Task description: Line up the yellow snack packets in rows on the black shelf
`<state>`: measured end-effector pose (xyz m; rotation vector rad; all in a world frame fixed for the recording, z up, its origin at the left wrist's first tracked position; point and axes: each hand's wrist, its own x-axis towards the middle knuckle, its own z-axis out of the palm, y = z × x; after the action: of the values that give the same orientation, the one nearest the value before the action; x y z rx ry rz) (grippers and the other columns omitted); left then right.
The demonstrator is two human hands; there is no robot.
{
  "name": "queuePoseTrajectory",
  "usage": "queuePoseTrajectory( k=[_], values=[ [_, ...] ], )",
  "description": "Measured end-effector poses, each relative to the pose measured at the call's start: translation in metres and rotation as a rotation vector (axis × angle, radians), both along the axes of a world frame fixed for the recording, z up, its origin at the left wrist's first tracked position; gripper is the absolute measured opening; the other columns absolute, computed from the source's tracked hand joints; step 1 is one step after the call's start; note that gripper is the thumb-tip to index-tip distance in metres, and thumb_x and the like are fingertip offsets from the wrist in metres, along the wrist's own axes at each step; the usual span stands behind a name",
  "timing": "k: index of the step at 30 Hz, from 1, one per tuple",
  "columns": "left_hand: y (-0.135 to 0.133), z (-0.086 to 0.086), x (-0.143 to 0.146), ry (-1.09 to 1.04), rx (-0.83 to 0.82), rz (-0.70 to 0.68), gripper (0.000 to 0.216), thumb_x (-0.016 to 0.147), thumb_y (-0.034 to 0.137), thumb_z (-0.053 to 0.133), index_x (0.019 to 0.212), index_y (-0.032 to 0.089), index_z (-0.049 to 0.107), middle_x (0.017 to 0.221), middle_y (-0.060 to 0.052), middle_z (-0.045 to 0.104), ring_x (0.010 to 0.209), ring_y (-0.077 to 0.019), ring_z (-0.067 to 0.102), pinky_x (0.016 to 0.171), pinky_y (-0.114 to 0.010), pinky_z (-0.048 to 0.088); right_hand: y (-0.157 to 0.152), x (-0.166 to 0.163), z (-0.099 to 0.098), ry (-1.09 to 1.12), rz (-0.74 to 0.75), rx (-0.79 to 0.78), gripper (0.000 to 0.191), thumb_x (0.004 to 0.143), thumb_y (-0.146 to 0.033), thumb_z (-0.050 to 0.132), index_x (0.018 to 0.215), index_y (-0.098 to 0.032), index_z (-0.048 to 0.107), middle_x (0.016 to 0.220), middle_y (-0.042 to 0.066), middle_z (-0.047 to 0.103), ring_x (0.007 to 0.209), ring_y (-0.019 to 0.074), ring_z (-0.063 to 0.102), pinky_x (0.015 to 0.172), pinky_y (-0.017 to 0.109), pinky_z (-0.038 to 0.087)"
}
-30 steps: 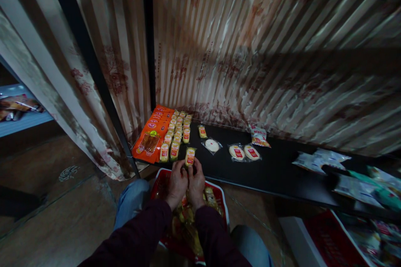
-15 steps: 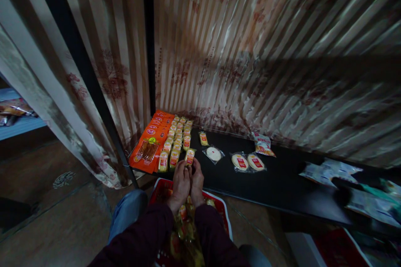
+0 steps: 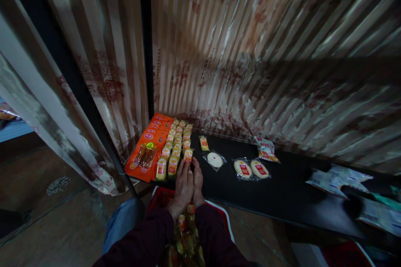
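Both hands meet at a small wrapped snack cake point(image 3: 188, 156), yellow with a red-and-white label, at the front of the right-hand column on the black shelf. My left hand point(image 3: 182, 185) grips its lower end with the fingertips. From the right side, my right hand point(image 3: 197, 179) closes on the same cake, its fingers partly hidden. Rows of matching wrapped cakes point(image 3: 172, 165) stand just left of my hands. Beyond them lie overlapping orange snack packets point(image 3: 144, 154). Below my forearms, a red basket with a white rim point(image 3: 230, 227) contains more wrapped cakes point(image 3: 184, 242).
On the black shelf point(image 3: 250, 192), a single wrapped cake point(image 3: 204, 143), a round white wrapped item point(image 3: 214, 159), two round labelled packets point(image 3: 251, 169) and a snack bag point(image 3: 267, 149) lie to the right. Silvery bags point(image 3: 340, 179) lie farther right. A dark post point(image 3: 146, 50) and curtain point(image 3: 219, 50) border the shelf.
My hands have moved forward with the wrapped cake, from above the shelf's front edge to the front of the right-hand column. The view has shifted slightly.
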<state>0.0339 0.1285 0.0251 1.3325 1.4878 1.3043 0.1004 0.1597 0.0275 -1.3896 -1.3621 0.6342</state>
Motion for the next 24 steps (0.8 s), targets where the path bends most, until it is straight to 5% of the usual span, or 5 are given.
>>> queuePoseTrajectory(
  k=[5,16,24],
  values=[
    [0.001,0.005,-0.001,0.015,-0.006,-0.027,0.051,0.092,0.032,0.035,0.138,0.015,0.048,0.150,-0.012,0.041,0.140,-0.0198,0.036,0.118,-0.036,0.027,-0.002,-0.002,0.007,-0.036,0.004,0.039,0.047,0.076,-0.027,0.041,0.117,-0.026,0.063,0.109,0.007,0.070,0.113,0.0256,0.057,0.096,0.041,0.045],
    [0.007,0.006,0.000,0.068,-0.063,-0.037,0.052,0.092,0.032,0.034,0.137,0.012,0.048,0.155,-0.013,0.032,0.143,-0.0202,0.029,0.120,-0.035,0.023,0.019,0.007,-0.018,-0.152,-0.037,-0.090,0.046,0.073,-0.026,0.041,0.110,-0.015,0.066,0.112,0.013,0.069,0.106,0.0240,0.060,0.100,0.041,0.044],
    [0.004,0.000,-0.001,0.032,0.008,-0.078,0.050,0.095,0.035,0.033,0.140,0.018,0.045,0.157,-0.008,0.029,0.146,-0.0189,0.021,0.121,-0.039,0.020,0.021,0.004,0.002,-0.070,-0.046,-0.061,0.041,0.077,-0.031,0.044,0.108,-0.020,0.068,0.104,0.010,0.072,0.105,0.0260,0.063,0.095,0.041,0.046]
  ],
)
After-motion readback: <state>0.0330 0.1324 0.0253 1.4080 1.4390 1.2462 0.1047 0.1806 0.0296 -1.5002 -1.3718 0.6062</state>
